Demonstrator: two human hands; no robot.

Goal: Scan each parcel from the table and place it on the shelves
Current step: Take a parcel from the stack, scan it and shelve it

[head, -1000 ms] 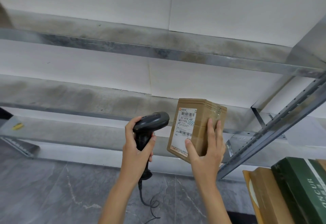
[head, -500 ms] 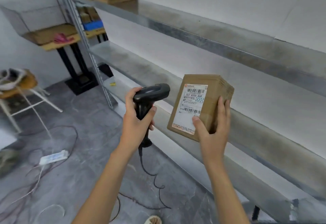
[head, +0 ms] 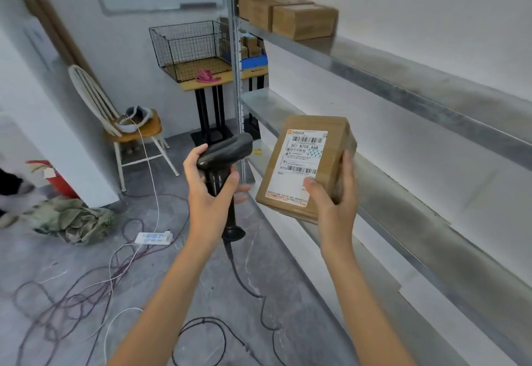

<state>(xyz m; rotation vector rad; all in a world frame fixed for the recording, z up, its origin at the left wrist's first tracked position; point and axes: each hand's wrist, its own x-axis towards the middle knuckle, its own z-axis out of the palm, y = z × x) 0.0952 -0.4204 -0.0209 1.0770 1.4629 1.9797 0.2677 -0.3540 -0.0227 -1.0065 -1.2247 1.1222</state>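
The parcel point(head: 308, 164) is a small brown cardboard box, held in the air in front of the metal shelves point(head: 403, 147), at about the height of the middle shelf. Its white label point(head: 302, 161) with barcodes faces the camera. The right hand point(head: 331, 207) holds it from below: the thumb presses on the lower part of the label and the fingers curl around the right side, so the grip is closed around the box.

Just left of the parcel, the left hand point(head: 210, 193) has its grip wrapped around the handle of a black barcode scanner point(head: 224, 158). The scanner head points to the right, toward the label, and does not touch the box. A dark cable point(head: 244, 285) hangs from the handle to the floor.

On the top shelf, farther away, stand several brown boxes point(head: 288, 11). Behind the shelf post is a small worktop point(head: 207, 83) with a wire basket point(head: 190, 49) and something pink, perhaps cloth. To the left stands a wooden chair point(head: 126, 123), and loose wires with a power strip point(head: 154, 237) lie on the grey floor.
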